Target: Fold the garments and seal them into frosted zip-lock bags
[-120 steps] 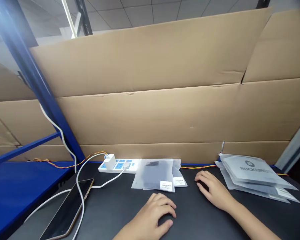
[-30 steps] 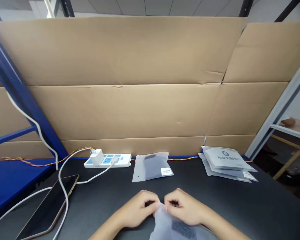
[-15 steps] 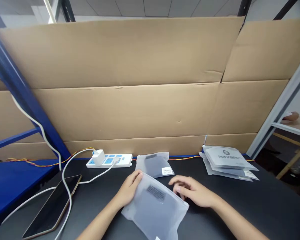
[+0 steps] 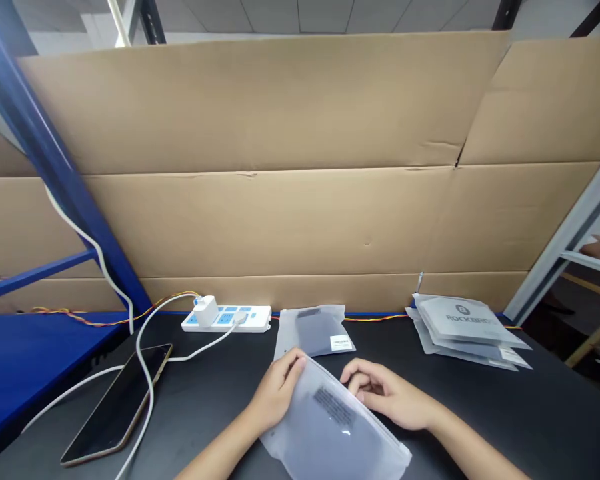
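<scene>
Bottom centre of the frame: a frosted grey zip bag [image 4: 330, 427], lying tilted on the black work table [image 4: 485, 413], with a dark printed patch near its middle. Left hand [image 4: 280, 383] closed on the bag's upper left edge, thumb and fingers gripping it. Right hand [image 4: 385, 393] half open, fingers [image 4: 355, 380] loosely curled at the bag's upper right edge — no firm grip. Just above the held bag, toward the back of the table, a second frosted bag [image 4: 310, 331] lying flat, with a white barcode label [image 4: 341, 343]. Further right, a stack of frosted bags [image 4: 463, 327] with a grey logo print on top. Back left, a white power strip [image 4: 235, 320] with blue sockets and a white charger [image 4: 206, 311] plugged in. Lower left, a dark-screened phone [image 4: 115, 407], a white cable [image 4: 151, 393] crossing its right edge — along the left side, a blue steel shelf [image 4: 30, 353]. Across the upper frame, large cardboard sheets [image 4: 300, 220] standing behind the table
</scene>
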The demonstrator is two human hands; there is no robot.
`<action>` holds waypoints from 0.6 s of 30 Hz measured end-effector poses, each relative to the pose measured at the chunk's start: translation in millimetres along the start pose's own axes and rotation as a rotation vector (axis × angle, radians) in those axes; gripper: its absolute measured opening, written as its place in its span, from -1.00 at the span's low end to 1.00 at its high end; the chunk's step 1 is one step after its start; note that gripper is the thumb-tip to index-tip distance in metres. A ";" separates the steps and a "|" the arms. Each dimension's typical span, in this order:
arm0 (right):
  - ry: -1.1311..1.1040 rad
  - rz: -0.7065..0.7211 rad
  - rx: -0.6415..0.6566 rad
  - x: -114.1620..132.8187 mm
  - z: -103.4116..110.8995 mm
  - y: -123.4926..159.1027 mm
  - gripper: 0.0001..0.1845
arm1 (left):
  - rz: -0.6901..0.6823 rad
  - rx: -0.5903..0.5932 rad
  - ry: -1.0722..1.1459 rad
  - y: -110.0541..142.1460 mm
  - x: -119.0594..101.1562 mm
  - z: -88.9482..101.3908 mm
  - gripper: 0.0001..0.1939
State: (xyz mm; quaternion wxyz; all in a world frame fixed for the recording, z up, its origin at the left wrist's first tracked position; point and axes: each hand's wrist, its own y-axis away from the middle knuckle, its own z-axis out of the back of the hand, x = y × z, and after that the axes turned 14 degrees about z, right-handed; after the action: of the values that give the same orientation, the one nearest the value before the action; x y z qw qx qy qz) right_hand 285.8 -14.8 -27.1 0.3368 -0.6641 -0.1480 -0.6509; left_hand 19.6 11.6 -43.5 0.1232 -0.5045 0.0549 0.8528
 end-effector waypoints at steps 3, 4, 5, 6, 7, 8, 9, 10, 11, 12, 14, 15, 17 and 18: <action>0.012 0.010 0.005 1.9 -0.2 0.2 -0.79 | 0.000 -0.008 0.004 0.4 0.4 -0.4 -0.66; 0.013 0.011 -0.001 2.8 -0.1 0.3 -0.80 | 0.003 -0.011 0.004 0.5 0.4 -0.5 -0.66; 0.009 0.011 -0.009 3.5 0.1 0.4 -0.81 | 0.006 -0.011 0.004 0.6 0.4 -0.5 -0.66; 0.007 0.013 -0.017 4.0 0.4 0.4 -0.82 | 0.008 -0.010 0.007 0.6 0.3 -0.5 -0.66; 0.008 0.017 -0.022 4.3 0.6 0.4 -0.82 | 0.008 -0.007 0.009 0.6 0.2 -0.5 -0.66; 0.020 0.020 -0.022 4.1 0.7 0.4 -0.83 | 0.007 -0.007 0.012 0.6 0.2 -0.5 -0.67; 0.040 0.023 -0.019 3.7 0.7 0.3 -0.84 | 0.004 -0.007 0.013 0.6 0.3 -0.5 -0.67; 0.063 0.025 -0.014 3.1 0.5 0.2 -0.86 | 0.002 -0.007 0.013 0.7 0.5 -0.6 -0.67; 0.082 0.023 -0.008 2.4 0.3 0.0 -0.87 | 0.001 -0.008 0.010 0.7 0.7 -0.6 -0.67; 0.091 0.021 -0.003 1.7 0.0 -0.1 -0.87 | 0.001 -0.009 0.004 0.8 1.0 -0.7 -0.66; 0.061 0.016 0.006 0.8 -0.3 -0.4 -0.84 | -0.001 -0.007 -0.013 1.2 1.2 -0.7 -0.66; 0.032 0.011 0.010 0.6 -0.3 -0.4 -0.81 | -0.002 -0.005 -0.020 1.5 1.1 -0.7 -0.66; -0.022 0.000 0.020 0.5 -0.2 -0.3 -0.75 | -0.006 -0.006 -0.024 1.9 0.5 -0.8 -0.66; -0.034 -0.004 0.024 0.5 -0.1 -0.2 -0.73 | -0.008 -0.007 -0.023 2.1 0.0 -0.8 -0.66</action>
State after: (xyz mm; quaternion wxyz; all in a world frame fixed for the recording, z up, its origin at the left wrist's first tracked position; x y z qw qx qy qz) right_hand 285.6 -14.9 -26.6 0.3407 -0.6706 -0.1628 -0.6385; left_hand 19.7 9.4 -44.0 0.1256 -0.4953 0.0485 0.8582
